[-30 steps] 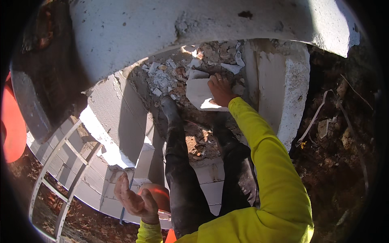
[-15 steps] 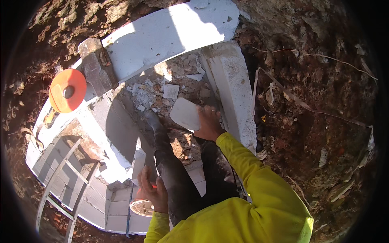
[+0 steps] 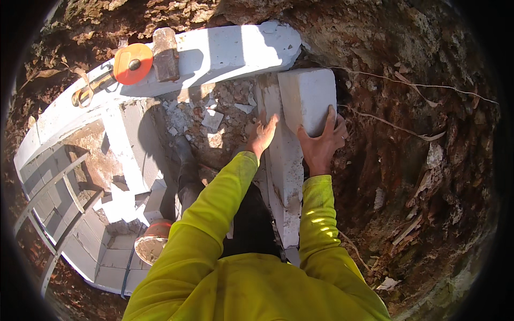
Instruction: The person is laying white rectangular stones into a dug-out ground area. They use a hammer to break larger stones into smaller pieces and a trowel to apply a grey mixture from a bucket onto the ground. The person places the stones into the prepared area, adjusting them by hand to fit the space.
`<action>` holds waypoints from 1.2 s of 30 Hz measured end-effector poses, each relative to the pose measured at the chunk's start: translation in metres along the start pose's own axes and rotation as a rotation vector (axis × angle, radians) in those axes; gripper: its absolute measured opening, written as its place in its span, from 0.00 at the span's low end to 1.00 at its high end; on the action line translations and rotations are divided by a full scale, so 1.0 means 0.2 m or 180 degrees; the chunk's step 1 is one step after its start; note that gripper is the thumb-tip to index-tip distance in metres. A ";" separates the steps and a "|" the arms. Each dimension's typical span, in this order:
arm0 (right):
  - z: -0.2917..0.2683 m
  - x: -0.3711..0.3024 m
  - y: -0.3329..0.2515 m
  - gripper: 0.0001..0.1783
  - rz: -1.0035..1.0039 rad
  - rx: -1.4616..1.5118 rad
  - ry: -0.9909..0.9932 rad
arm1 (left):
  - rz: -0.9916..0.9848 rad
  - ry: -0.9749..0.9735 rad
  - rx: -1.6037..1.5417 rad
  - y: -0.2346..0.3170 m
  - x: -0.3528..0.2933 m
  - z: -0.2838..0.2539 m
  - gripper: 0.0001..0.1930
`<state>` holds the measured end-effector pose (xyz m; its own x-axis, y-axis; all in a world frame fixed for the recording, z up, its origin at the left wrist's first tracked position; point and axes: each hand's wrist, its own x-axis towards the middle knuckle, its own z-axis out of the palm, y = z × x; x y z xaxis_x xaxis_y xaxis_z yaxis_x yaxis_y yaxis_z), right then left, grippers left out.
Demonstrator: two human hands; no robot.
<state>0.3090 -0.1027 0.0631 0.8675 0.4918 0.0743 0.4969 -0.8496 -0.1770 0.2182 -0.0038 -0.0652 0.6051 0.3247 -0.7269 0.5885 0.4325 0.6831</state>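
Note:
A pale block (image 3: 306, 101) rests on the far end of the low right-hand wall (image 3: 284, 166), near the curved back wall. My right hand (image 3: 323, 140) grips the block's near end, thumb on the left and fingers spread over the right corner. My left hand (image 3: 261, 134) is open and empty, fingers stretched upward at the inner edge of that wall, just left of the block. Whether it touches the wall cannot be made out. Yellow sleeves cover both forearms.
On the curved white wall (image 3: 225, 51) lie an orange round reel (image 3: 134, 64) and a brownish rough block (image 3: 166, 56). Broken pieces (image 3: 212, 119) litter the floor inside. A ladder (image 3: 72, 192) leans at left, beside a bucket (image 3: 153, 242). Rough earth (image 3: 407, 176) rises at right.
The pale block in my right hand moved from above the rubble rightward onto the wall. My left hand left the bucket's side and reached up and right to the wall. The view shifted right.

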 end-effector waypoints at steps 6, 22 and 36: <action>0.13 -0.08 0.07 0.63 0.0200 0.0867 0.0099 | 0.0048 0.0261 -0.0524 0.13 0.16 0.08 0.44; 0.28 -0.06 0.08 0.56 0.0734 0.1449 0.0313 | 0.0491 0.0374 -0.0991 0.19 0.31 0.32 0.46; 0.34 -0.07 0.16 0.59 0.0325 0.2024 0.0049 | 0.0176 0.0099 -0.1971 -0.06 0.39 0.33 0.40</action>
<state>0.3114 -0.1230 -0.0105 0.9123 0.4077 0.0396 0.3047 -0.6107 -0.7309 0.2936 -0.0391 -0.1265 0.6044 0.3808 -0.6998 0.1310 0.8189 0.5587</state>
